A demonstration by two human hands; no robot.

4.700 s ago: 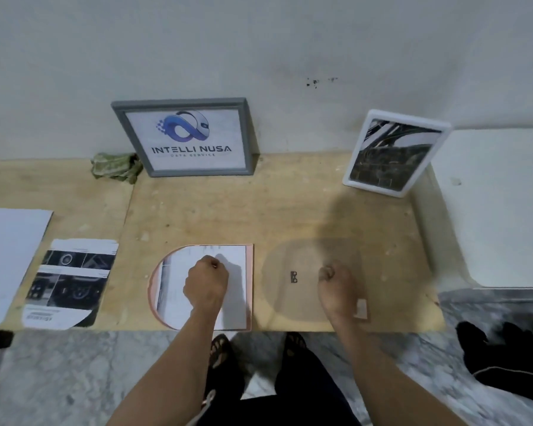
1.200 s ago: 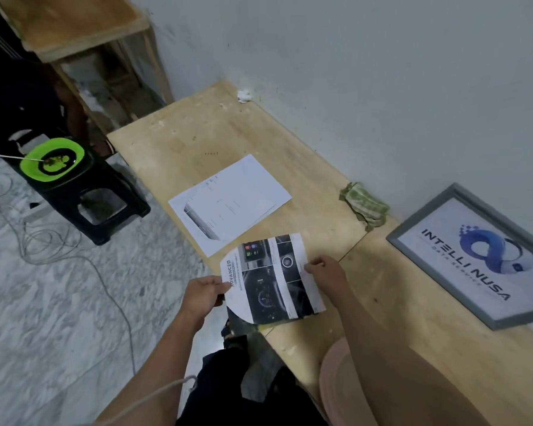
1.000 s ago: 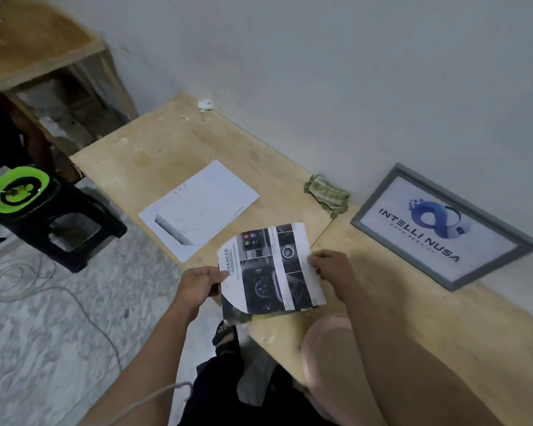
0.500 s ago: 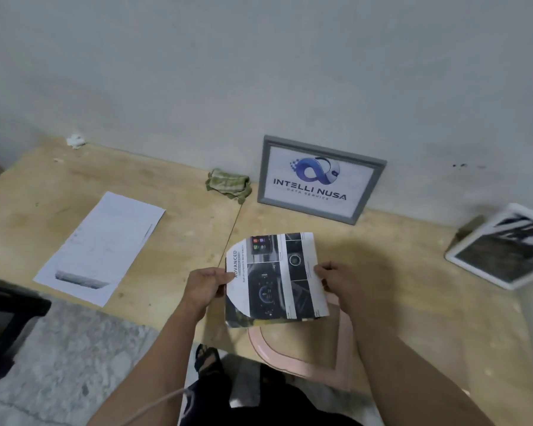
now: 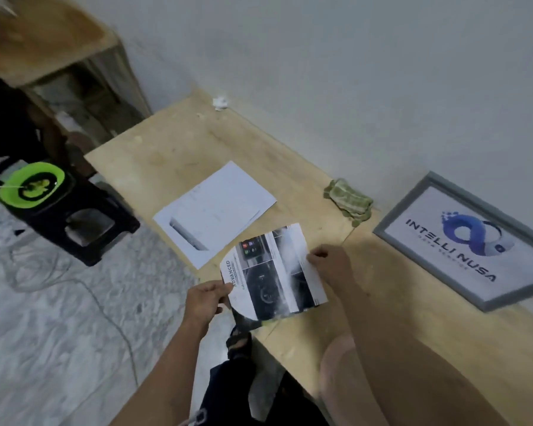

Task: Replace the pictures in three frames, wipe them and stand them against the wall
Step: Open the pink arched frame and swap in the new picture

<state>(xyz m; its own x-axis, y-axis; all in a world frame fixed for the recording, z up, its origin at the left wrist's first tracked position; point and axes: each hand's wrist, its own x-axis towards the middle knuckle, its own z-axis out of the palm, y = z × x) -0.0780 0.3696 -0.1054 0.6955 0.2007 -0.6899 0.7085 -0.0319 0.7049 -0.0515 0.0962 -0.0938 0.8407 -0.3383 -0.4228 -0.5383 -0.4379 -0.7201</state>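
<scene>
I hold a printed picture (image 5: 274, 272) with dark dashboard images and one rounded edge above the front edge of the wooden table (image 5: 173, 155). My left hand (image 5: 208, 301) pinches its left side and my right hand (image 5: 328, 262) pinches its right side. A pink frame (image 5: 336, 370) with a curved end lies flat under my right forearm, mostly hidden. A grey frame (image 5: 462, 241) with a blue logo picture leans against the wall at the right. A green cloth (image 5: 348, 199) lies bunched by the wall.
A white sheet of paper (image 5: 214, 212) lies on the table left of the picture. A black stool (image 5: 77, 222) with a green dish (image 5: 31, 189) stands on the marble floor at the left, cables beside it. A wooden shelf (image 5: 43, 41) stands in the far left corner.
The view has swung left, so the white frame at the right is out of sight. Both hands still hold the picture, which now sits further left over the table's front edge.
</scene>
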